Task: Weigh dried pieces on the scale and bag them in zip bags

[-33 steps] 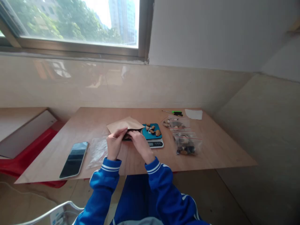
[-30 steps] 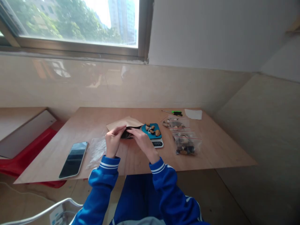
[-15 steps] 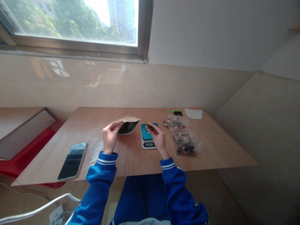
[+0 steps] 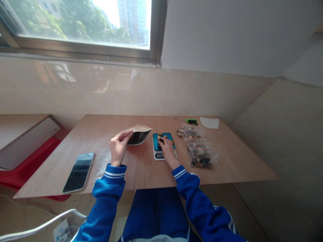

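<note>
My left hand [image 4: 118,146] is closed in a pinch on the near left edge of a paper pouch [image 4: 139,128]. The pouch's mouth gapes toward me and shows a dark inside. My right hand [image 4: 167,148] rests over a small kitchen scale [image 4: 155,154] with a blue top. Its bent fingers are apart and touch several brown and dark pieces [image 4: 166,136] that look like dried mushrooms. The hand partly covers the pieces and the scale's display. Right of the scale lie zip bags [image 4: 202,154] of similar pieces.
A phone [image 4: 78,173] lies at the table's left, beside a crumpled clear plastic bag [image 4: 103,159]. At the back right are a green and black screwdriver [image 4: 190,120] and a white sheet [image 4: 210,123]. A red stool [image 4: 37,158] stands left of the table [image 4: 234,158].
My right hand has lowered onto the scale and its pinch has loosened. The pieces it held up now lie on the blue top. The left hand keeps the pouch in place.
</note>
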Motion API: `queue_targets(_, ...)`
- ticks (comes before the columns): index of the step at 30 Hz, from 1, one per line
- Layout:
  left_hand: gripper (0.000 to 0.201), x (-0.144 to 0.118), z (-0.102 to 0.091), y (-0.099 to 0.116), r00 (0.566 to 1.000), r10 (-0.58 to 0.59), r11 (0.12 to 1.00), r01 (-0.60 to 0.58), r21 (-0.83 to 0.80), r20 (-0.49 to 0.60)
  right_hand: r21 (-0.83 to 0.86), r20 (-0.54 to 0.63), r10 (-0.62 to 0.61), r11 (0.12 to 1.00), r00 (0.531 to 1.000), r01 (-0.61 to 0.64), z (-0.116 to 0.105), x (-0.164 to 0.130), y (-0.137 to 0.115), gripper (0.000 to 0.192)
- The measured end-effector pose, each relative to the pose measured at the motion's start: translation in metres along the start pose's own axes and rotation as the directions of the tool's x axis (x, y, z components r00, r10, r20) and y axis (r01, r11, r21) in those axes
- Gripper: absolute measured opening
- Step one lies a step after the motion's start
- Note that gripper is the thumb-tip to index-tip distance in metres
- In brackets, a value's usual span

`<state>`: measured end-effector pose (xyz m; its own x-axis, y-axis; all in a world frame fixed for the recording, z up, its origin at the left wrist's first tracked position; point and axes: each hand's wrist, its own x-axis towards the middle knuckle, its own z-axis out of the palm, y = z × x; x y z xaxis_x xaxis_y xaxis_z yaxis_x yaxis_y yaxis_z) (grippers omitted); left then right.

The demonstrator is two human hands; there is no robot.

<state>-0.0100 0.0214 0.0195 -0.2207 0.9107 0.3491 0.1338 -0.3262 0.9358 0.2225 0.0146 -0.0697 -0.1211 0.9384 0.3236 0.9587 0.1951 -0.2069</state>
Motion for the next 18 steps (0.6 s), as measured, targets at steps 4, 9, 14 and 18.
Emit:
queue_targets(4,0.027,0.0,0.0,0.0,1.0,-0.003,1.0,0.003,-0.003,0.004,0.07,0.015,-0.075,0.995,0.997,0.074,-0.007,-0.006,0.006,0.072)
queue_targets(9,0.027,-0.002,0.001,-0.001,1.0,-0.012,1.0,0.012,-0.001,0.002,0.383,-0.204,0.03,0.922,0.978,0.051,-0.035,-0.005,-0.004,0.063)
queue_targets(14,0.028,-0.008,0.004,-0.001,1.0,-0.025,1.0,0.025,-0.012,0.015,0.57,-0.316,-0.125,0.767,0.941,0.293,-0.063,-0.005,-0.05,0.05)
queue_targets(18,0.027,-0.016,0.004,-0.003,0.999,-0.015,1.0,0.016,-0.006,0.035,0.489,-0.156,-0.344,0.788,0.926,0.375,-0.064,0.004,-0.094,0.044)
